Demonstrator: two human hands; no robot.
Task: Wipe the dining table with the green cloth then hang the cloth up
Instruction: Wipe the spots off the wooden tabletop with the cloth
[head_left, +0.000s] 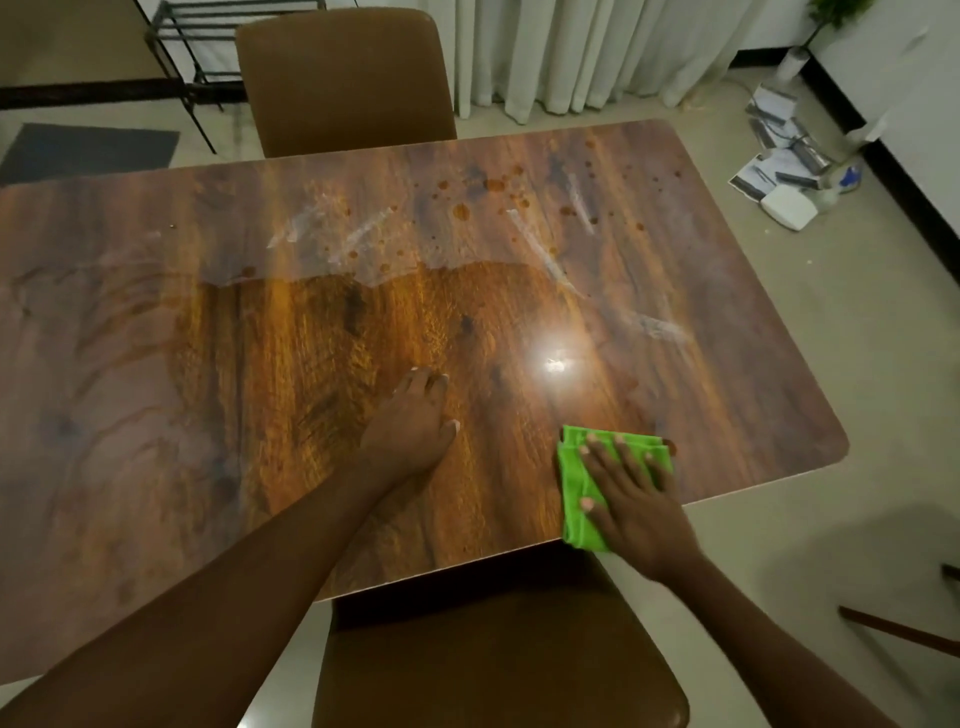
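Observation:
The glossy wooden dining table (156, 364) fills most of the view. Brown droplets (493, 185) and white smears (540, 249) mark its far half. A folded green cloth (576, 467) lies near the table's front right edge. My right hand (631, 499) presses flat on the cloth, fingers spread over it. My left hand (415, 426) rests flat on the bare wood to the left of the cloth, fingers together, holding nothing.
A brown chair (348, 78) stands at the far side and another brown chair (493, 665) sits tucked below the near edge. Papers and a white box (789, 205) lie on the floor at the right. Curtains (597, 47) and a metal rack (208, 41) stand behind.

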